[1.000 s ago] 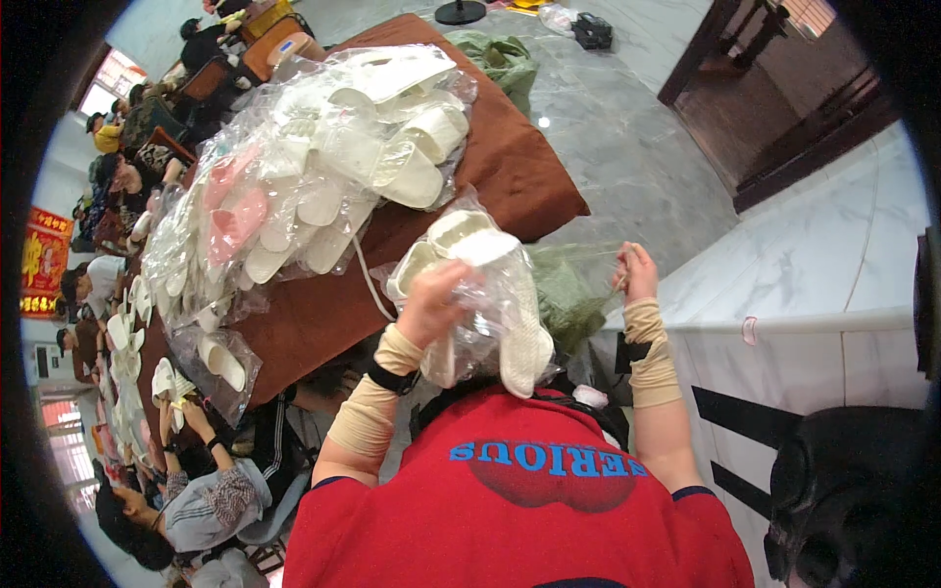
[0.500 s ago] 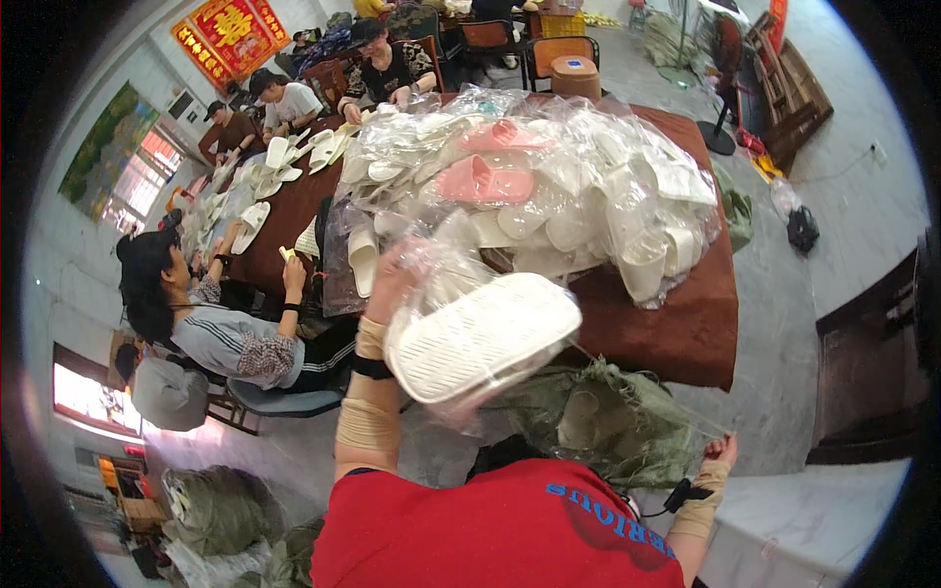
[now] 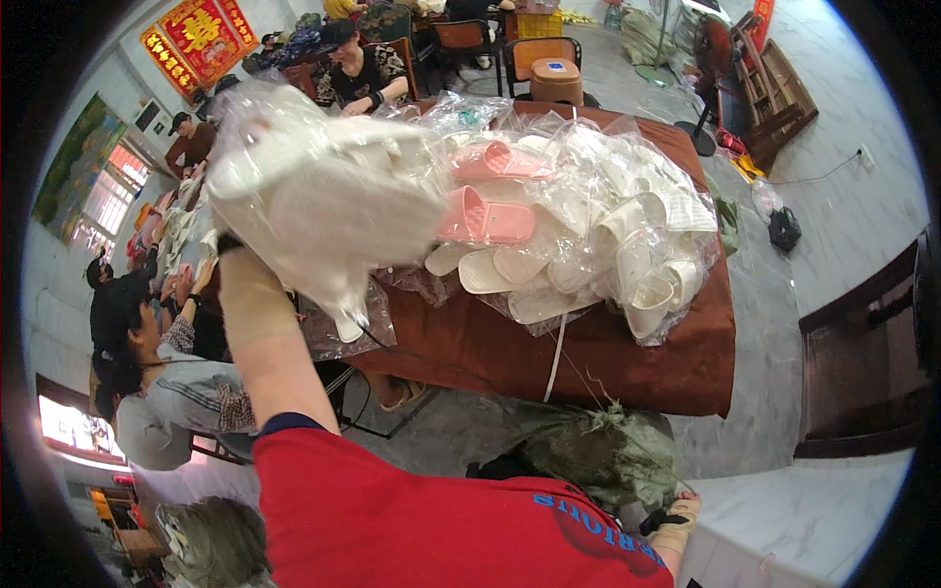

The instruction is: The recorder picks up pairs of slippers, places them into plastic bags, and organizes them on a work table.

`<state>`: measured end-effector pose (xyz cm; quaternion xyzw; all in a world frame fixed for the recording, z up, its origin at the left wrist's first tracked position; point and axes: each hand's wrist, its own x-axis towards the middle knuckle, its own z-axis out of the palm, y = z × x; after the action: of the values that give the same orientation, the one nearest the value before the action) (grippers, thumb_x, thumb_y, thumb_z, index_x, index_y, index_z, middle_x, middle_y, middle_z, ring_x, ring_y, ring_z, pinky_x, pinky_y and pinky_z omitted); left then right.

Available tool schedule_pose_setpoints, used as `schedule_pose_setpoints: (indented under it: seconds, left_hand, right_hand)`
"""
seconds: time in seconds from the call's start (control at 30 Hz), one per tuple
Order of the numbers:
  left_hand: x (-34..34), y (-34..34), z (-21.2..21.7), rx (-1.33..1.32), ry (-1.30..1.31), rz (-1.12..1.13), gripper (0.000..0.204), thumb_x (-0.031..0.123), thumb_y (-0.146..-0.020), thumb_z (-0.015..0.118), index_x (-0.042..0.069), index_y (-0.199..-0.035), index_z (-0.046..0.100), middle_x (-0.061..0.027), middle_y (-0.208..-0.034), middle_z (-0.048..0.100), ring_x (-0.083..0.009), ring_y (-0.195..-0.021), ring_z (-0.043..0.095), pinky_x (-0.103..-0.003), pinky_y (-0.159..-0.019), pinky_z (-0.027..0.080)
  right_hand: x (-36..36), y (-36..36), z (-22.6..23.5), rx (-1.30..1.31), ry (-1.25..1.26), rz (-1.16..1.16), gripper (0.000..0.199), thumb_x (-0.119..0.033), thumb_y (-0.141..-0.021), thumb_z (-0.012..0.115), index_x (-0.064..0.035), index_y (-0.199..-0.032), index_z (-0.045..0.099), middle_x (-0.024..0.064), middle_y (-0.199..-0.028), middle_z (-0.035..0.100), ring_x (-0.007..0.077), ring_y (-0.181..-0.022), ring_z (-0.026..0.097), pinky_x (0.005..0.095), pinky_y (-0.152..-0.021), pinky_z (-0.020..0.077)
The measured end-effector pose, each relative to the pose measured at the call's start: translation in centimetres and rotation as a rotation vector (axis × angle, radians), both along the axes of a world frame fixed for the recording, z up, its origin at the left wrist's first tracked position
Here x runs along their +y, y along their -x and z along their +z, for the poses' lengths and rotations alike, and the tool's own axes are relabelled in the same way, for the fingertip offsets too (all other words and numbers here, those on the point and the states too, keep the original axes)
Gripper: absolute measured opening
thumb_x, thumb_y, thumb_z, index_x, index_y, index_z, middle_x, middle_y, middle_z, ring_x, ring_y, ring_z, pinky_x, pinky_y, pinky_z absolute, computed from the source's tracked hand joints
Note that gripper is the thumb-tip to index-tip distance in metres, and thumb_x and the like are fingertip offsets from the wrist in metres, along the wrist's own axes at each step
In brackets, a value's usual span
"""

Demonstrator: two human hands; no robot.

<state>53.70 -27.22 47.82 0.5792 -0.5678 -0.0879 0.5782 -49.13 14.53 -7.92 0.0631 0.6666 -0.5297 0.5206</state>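
Clear-bagged white slippers (image 3: 323,186), blurred by motion, are held up over the left end of the brown-covered table (image 3: 451,333). My left arm reaches up to them, and they hide most of my left hand (image 3: 257,132), which is closed on the bag. Low on the right, my right hand (image 3: 686,506) is closed at the edge of a green woven sack (image 3: 608,453), which lies below the table's front edge. A heap of bagged white slippers (image 3: 578,225) covers the tabletop, with pink slippers (image 3: 490,218) among them.
A seated person in grey (image 3: 181,392) is close on my left; another person (image 3: 363,73) sits across the table. A white strap (image 3: 556,363) hangs over the front edge. Behind stand a chair with a brown stool (image 3: 557,80) and a fan (image 3: 714,59). More sacks (image 3: 211,539) lie lower left.
My left hand has swung the bagged slippers up and left, away from my front. My right hand has dropped down and left, nearer the sack. The view has shifted slightly.
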Motion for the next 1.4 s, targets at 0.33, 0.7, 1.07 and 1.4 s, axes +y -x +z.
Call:
schedule_pose_setpoints:
  seconds: [0.33,0.7,1.07,1.4]
  left_hand:
    - [-15.4,8.1,-10.7,-0.262,-0.003,0.242,0.066,0.041,-0.081,0.065,0.000,-0.130,0.048,-0.0225,-0.128,0.051,-0.0329,-0.116,0.050,-0.041,-0.099,0.038]
    - [-11.2,4.9,-14.5,-0.892,-0.163,0.224,0.079,0.059,-0.088,0.048,-0.003,-0.136,0.040,-0.0241,-0.134,0.046,-0.0323,-0.127,0.040,-0.039,-0.108,0.027]
    - [15.2,44.3,-19.3,-0.137,-0.322,-0.794,0.017,0.011,-0.090,0.051,0.003,-0.090,0.067,-0.0086,-0.089,0.067,-0.0230,-0.087,0.063,-0.032,-0.077,0.049]
    - [30.6,61.1,-42.4,-1.087,-1.238,-1.369,0.063,0.056,-0.079,0.061,0.006,-0.117,0.053,-0.0186,-0.100,0.066,-0.0349,-0.098,0.062,-0.044,-0.088,0.045]
  right_hand:
    - [-2.5,-12.6,13.5,-0.021,0.156,-0.505,0.041,-0.044,-0.093,0.048,-0.0179,-0.063,0.042,-0.0046,-0.047,0.035,0.0118,-0.042,0.037,0.0277,-0.040,0.0325]
    - [-5.0,-16.4,17.3,0.114,0.125,-0.386,0.025,-0.037,-0.087,0.060,-0.0135,-0.092,0.055,-0.0060,-0.061,0.038,0.0069,-0.051,0.034,0.0241,-0.048,0.0339]
    - [-8.1,-20.0,29.8,0.414,0.426,0.123,0.033,-0.011,-0.094,0.045,-0.0051,-0.125,0.054,-0.0013,-0.062,0.042,0.0069,-0.051,0.036,0.0248,-0.049,0.0372]
    - [-9.5,-11.5,29.3,0.406,0.495,0.188,0.034,-0.008,-0.096,0.042,-0.0036,-0.128,0.051,-0.0033,-0.060,0.040,0.0067,-0.052,0.038,0.0229,-0.049,0.0380]
